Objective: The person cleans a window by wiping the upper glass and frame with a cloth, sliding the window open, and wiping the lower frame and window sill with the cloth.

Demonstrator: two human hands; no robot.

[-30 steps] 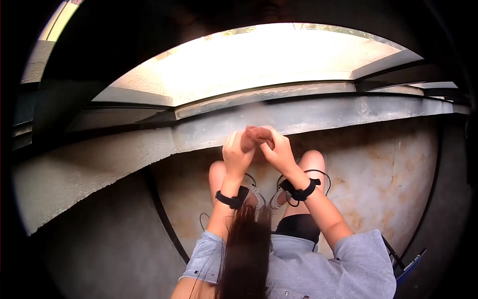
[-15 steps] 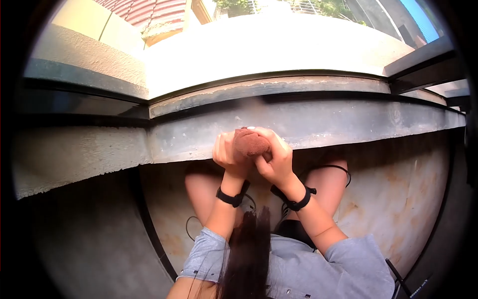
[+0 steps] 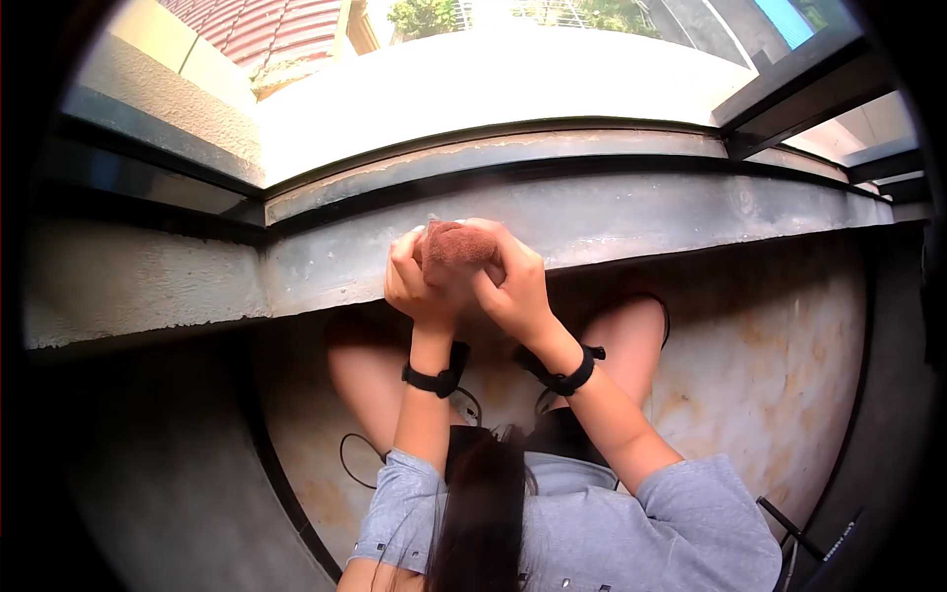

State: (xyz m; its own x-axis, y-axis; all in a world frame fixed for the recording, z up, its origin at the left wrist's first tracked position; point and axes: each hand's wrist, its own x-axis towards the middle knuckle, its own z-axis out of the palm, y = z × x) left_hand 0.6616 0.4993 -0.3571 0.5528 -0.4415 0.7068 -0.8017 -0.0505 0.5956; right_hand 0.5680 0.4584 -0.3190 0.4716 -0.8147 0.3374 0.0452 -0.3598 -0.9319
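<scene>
A reddish-brown cloth point(image 3: 458, 249) with a towel-like nap is bunched up between my two hands, just above the windowsill's near edge. My left hand point(image 3: 412, 281) is closed on the left side of the bundle, fingers curled round it. From the right, my right hand point(image 3: 515, 281) grips the same cloth, its fingers over the top and thumb below. A small pale, clear-looking bit shows at the bundle's upper left; I cannot make out what it is, or whether the cloth wraps something.
The grey windowsill point(image 3: 602, 212) runs across in front of me, with dark window frames point(image 3: 799, 94) to the right and left. Below it are my bent knees and a stained pale floor point(image 3: 730, 395). A thin black cable point(image 3: 345, 459) loops by my left leg.
Both hands and the cloth have shifted up and left in view, while the whole scene has also slid that way. The cloth's folds look different; both hands still hold it.
</scene>
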